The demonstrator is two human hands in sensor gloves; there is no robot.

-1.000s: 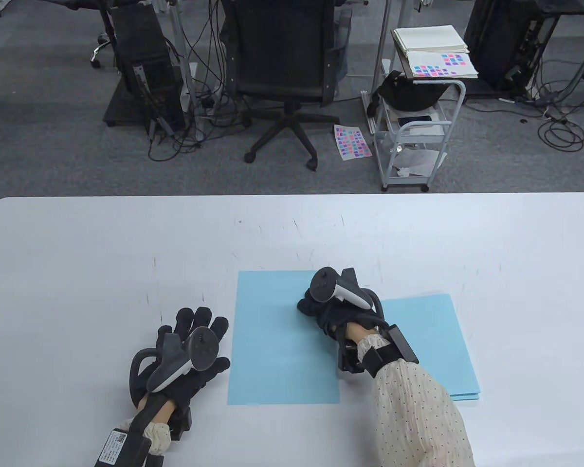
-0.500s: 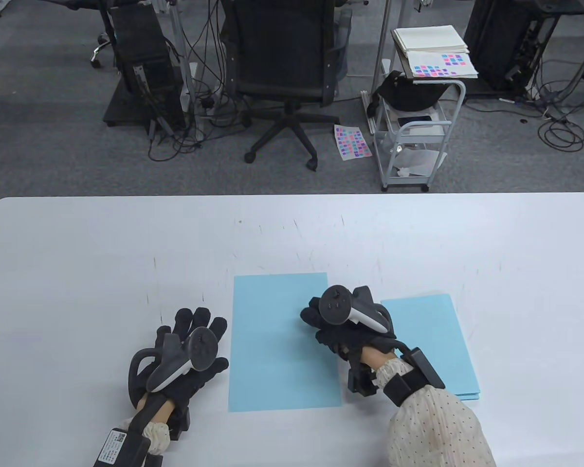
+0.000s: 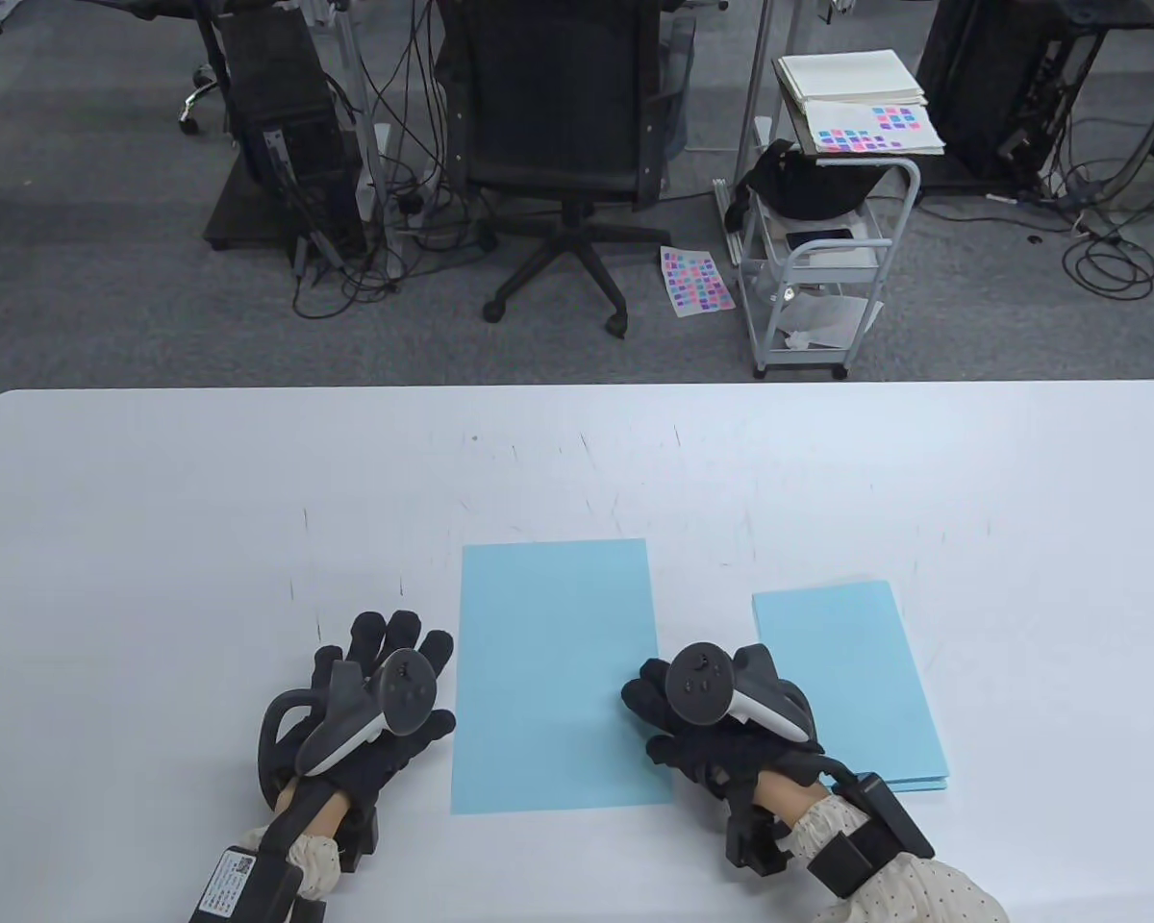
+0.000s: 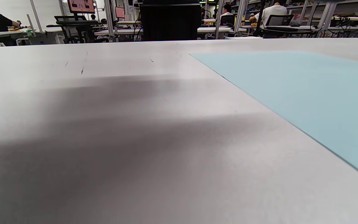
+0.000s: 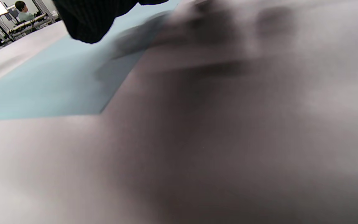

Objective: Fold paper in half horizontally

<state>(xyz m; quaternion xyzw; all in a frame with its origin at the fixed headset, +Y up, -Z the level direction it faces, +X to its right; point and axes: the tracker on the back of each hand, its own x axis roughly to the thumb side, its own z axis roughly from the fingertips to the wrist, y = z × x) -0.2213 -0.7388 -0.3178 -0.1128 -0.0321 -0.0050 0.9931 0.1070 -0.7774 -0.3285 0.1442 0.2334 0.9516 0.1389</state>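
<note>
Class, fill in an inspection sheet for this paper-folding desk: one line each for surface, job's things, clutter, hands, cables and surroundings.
Surface: white table, faint dark scuff marks on it.
Job's things: blue sheet lies flat and unfolded at the near middle; blue paper stack lies to its right, apart from it.
Clutter: nothing seen on the table.
Hands: left hand rests flat on the table beside the sheet's left edge, fingers straight; right hand sits at the sheet's right edge, holding nothing.
Cables: floor cables tangled behind the table.
Surroundings: office chair, white trolley carrying papers, colour-patch sheet on the carpet.
</note>
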